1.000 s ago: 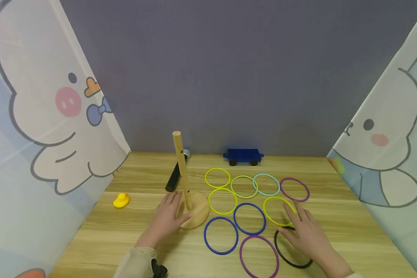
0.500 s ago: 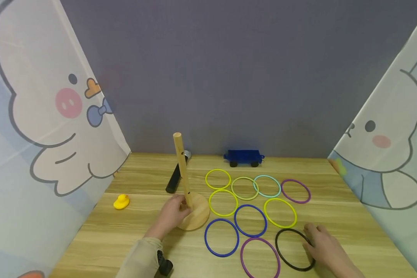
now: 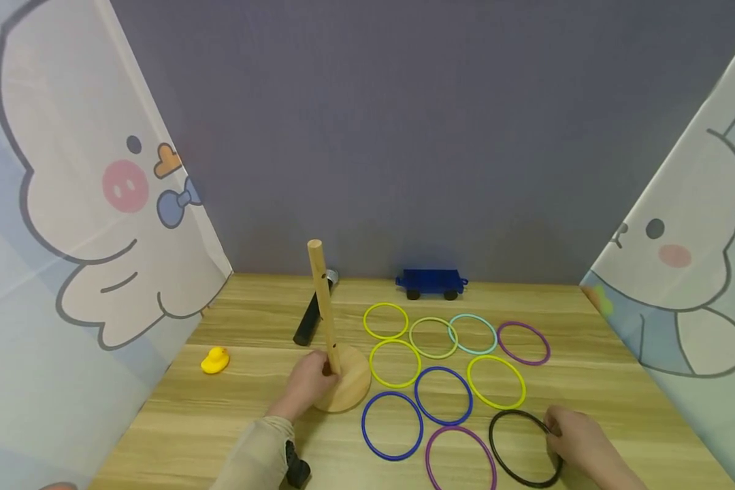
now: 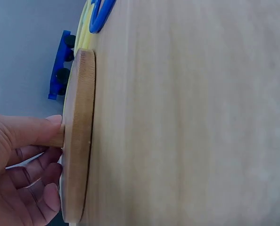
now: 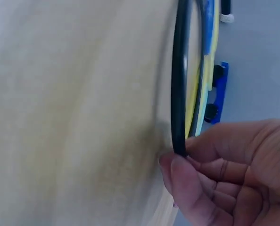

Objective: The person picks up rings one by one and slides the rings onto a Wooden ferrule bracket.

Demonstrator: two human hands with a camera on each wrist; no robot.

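A wooden post on a round base (image 3: 350, 388) stands upright at the middle left of the table. My left hand (image 3: 309, 381) grips the foot of the post just above the base; in the left wrist view the thumb and fingers (image 4: 31, 129) curl round it. At the front right, my right hand (image 3: 578, 439) pinches the right edge of a black ring (image 3: 501, 452). The right wrist view has that black ring (image 5: 179, 80) between thumb and fingertips, its near edge raised off the table with a shadow beneath.
Several rings lie between the hands, among them a blue ring (image 3: 392, 457), a purple ring (image 3: 430, 469), a yellow ring (image 3: 469, 381) and a turquoise ring (image 3: 473, 315). Behind are a blue toy wagon (image 3: 431, 282) and a black microphone (image 3: 307, 323). A yellow duck (image 3: 215, 361) sits left.
My left hand has moved right onto the post's foot and closed round it. My right hand has drawn back from above the yellow ring to the black ring's right edge and pinched it.
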